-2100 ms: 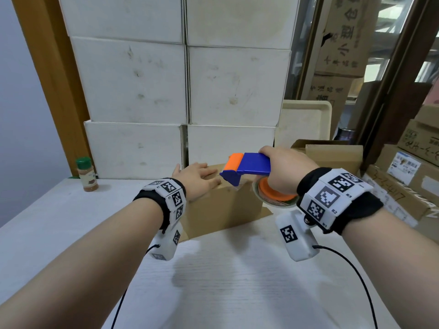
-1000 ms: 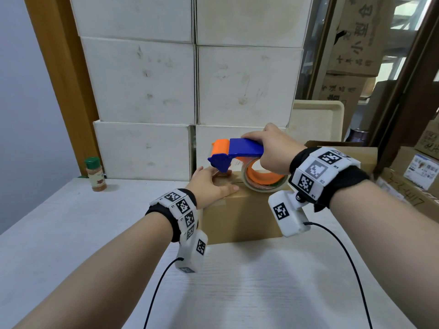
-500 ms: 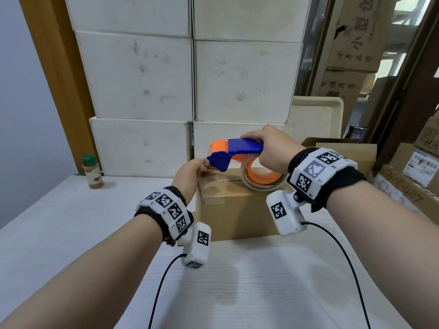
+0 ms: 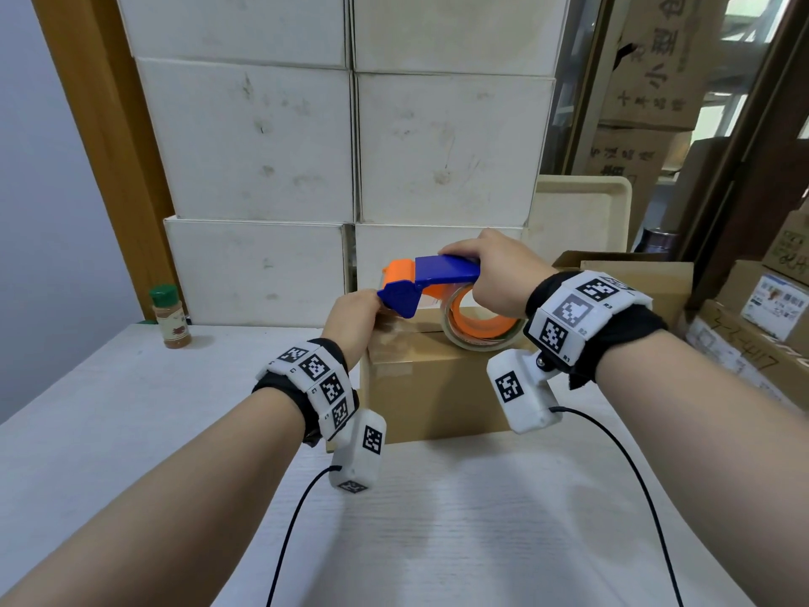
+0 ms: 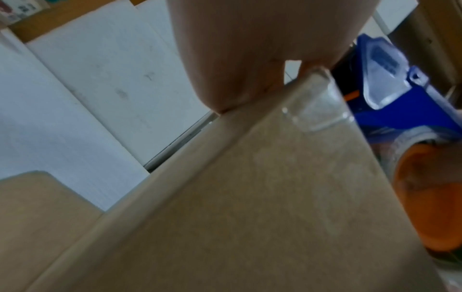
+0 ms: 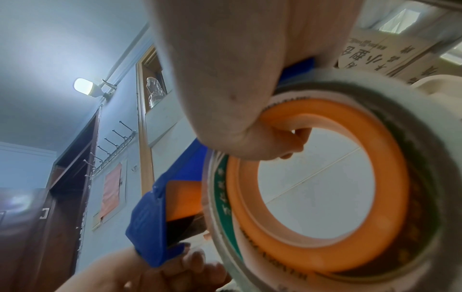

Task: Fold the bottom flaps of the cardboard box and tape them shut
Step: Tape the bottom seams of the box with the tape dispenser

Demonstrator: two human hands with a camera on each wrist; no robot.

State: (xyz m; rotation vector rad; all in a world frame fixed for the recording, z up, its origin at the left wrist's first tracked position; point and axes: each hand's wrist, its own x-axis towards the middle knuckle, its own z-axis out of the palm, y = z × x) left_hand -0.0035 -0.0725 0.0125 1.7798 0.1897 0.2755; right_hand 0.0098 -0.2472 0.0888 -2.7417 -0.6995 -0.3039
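1. Far left on the white table (image 4: pixel 131 409) stands a small spice jar (image 4: pixel 170 317) with a green cap, upright, just in front of the stacked white boxes (image 4: pixel 341 146) that fill the back wall.
2. The left hand (image 4: pixel 352 319) comes next. It rests on the top left edge of the cardboard box (image 4: pixel 437 387), fingers bent down over the edge. From the left wrist view the fingertips (image 5: pixel 225 94) press on the box rim beside a strip of clear tape (image 5: pixel 317 102) stuck over the corner. Whether they pinch the tape end or only press it flat, I cannot tell.
3. The cardboard box sits on the table near the middle, close to the white boxes behind it, its upward face closed.
4. Above its left end hovers the tape dispenser (image 4: pixel 420 284), blue body with an orange front, its nose touching the box top just beside the left hand's fingers.
5. The roll of tape (image 4: pixel 481 326) on its orange hub rests on the box top, right of the nose.
6. The right hand (image 4: pixel 494 273) grips the dispenser's blue handle from above, fingers wrapped round it; the right wrist view shows a fingertip (image 6: pixel 287 142) hooked inside the orange hub.
7. Further right, a cream tray (image 4: pixel 582 212) leans upright against the boxes, and brown cartons (image 4: pixel 744 343) are piled at the far right.
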